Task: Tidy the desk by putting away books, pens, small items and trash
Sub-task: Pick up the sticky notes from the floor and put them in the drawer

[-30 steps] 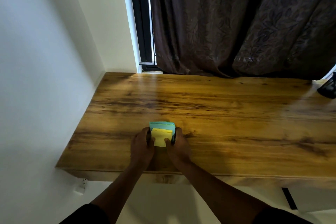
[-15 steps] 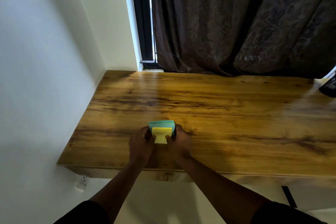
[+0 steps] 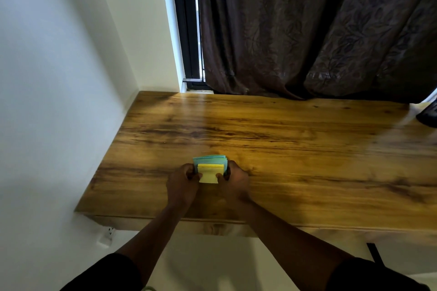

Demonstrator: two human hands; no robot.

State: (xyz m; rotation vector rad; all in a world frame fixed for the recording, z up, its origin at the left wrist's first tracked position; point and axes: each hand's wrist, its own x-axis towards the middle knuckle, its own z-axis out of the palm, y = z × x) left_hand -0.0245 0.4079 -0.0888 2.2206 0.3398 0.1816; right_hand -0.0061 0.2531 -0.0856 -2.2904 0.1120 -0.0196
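Both hands are closed around one small stack of paper notes [image 3: 210, 166], near the front edge of the desk [image 3: 295, 149], left of its middle. The left hand [image 3: 182, 184] grips the stack's left side, the right hand [image 3: 235, 182] its right side, with both thumbs pressing onto the front sheet. The stack stands on edge on the wood: thin square sheets, teal ones behind, a smaller yellow pad in front with a darker band along its top. The teal edges fan slightly at the top. The desk is a smooth, glossy slab with strong brown and amber grain, catching light in a pale streak. A plain white wall [image 3: 59, 78] meets its left side. Behind hangs a dark brown curtain [image 3: 307, 30], heavy folds, a faint leaf pattern woven in.
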